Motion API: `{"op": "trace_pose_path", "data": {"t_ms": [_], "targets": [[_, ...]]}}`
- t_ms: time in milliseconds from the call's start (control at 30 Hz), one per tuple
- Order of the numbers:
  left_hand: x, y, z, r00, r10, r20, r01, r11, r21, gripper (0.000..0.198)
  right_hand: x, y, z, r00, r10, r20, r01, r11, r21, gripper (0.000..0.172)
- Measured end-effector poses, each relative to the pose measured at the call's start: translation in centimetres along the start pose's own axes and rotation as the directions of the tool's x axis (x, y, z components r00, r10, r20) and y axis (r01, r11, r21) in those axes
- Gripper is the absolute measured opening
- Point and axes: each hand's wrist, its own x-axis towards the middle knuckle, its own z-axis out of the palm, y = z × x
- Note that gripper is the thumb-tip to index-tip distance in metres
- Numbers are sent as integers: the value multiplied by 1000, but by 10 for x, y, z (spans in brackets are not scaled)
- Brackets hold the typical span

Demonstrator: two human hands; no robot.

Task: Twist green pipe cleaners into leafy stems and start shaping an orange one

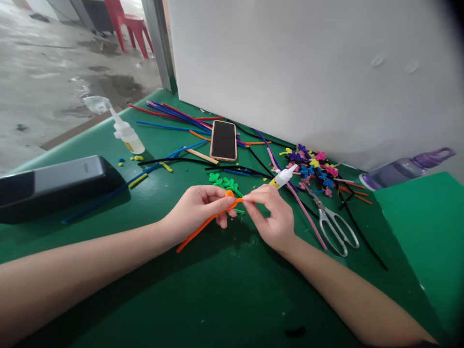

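Between my hands is an orange pipe cleaner (197,233), with a small loop at its upper part and a long tail hanging down to the left. My left hand (197,210) pinches it near the loop. The fingertips of my right hand (271,212) grip its short end on the right. Just behind my fingers lie green pipe cleaner leaves (224,181), partly hidden. A small white-tipped glue bottle (283,177) lies beyond my right hand, its lower part covered by the hand.
Scissors (335,224), a pink pipe cleaner (308,217) and a pile of colourful pipe cleaner flowers (317,164) lie to the right, near a purple bottle (398,171). A phone (224,140) lies at the back. On the left are another glue bottle (128,135) and a black box-shaped object (54,186).
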Motion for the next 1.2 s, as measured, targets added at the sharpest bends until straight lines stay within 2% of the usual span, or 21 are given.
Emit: {"op": "trace_pose_path", "data": {"t_ms": [233,367,500,800,933,1067,1200], "targets": [[-1,-1,1,999,-42,-16,43,999,14,27,0,-2,0,999,40,-13,-40,999,1,8],[0,0,1,996,-81,37,81,997,-7,26,-1,-3,0,1000,27,-6,-27,999,-19,7],[0,0,0,991,-102,82,98,994,52,25,-2,-5,0,1000,-5,3,5,1000,-19,7],[-3,-1,1,985,-81,151,64,992,112,26,-4,-8,2,999,-33,38,33,999,-2,9],[-4,0,2,992,-8,127,-2,997,75,23,-5,-9,2,999,27,25,-27,1000,1,11],[-4,0,2,998,40,52,-43,998,51,22,-4,-12,1,992,128,-6,-128,992,11,10],[-6,-1,2,996,83,-22,-82,994,72,23,-5,-17,2,986,162,29,-164,983,83,12]]}}
